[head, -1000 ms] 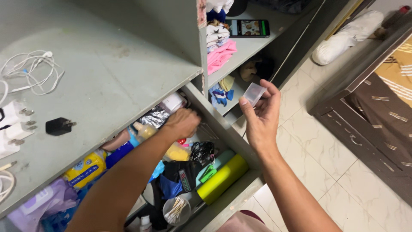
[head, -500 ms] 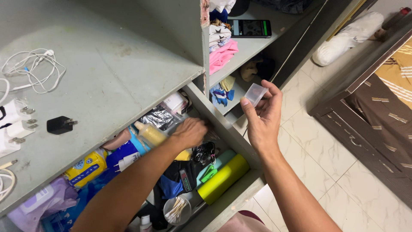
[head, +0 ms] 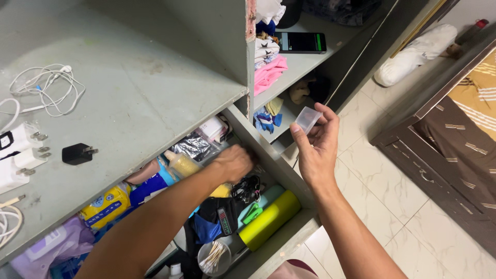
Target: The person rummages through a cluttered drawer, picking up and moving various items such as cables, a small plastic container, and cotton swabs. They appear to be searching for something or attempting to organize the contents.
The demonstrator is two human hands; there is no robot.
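Right hand (head: pixel 316 150) up at the shelf edge, pinching a small clear plastic box (head: pixel 308 120) between thumb and fingertips. Squarish little thing, see-through, rounded corners, held tilted with one flat face toward the camera; too small to tell what's in it, if anything. No real long axis to speak of, nearly as wide as tall.

Left hand (head: pixel 235 161) down in the open drawer (head: pixel 281 240), knuckles up, fingers curled into the clutter near a crinkly silver foil packet (head: pixel 194 146) and a pale squeeze bottle (head: pixel 182 163) lying on its side, cap end pointing up-left. Can't tell whether it's gripping anything, fingertips buried.

Drawer packed: lime-green roll (head: pixel 268 219) lying diagonally along the front right, long axis running lower-left to upper-right, a teal roll just beside it; black cables (head: pixel 247 188) tangled in the middle; round clear tub of cotton swabs (head: pixel 213 257) at the front; yellow pouch (head: pixel 106 205) and purple bag (head: pixel 62 245) off to the left.

Grey top shelf (head: pixel 155 67), matte and scuffed, carrying white earphones (head: pixel 49 90) in a loose coil, white plug adapters (head: pixel 23 150) and a black plug (head: pixel 77 153). Side shelf further back with folded pink cloth (head: pixel 269 72) and a phone (head: pixel 300 42), screen lit. Glossy marble-look floor (head: pixel 392 170) to the right.
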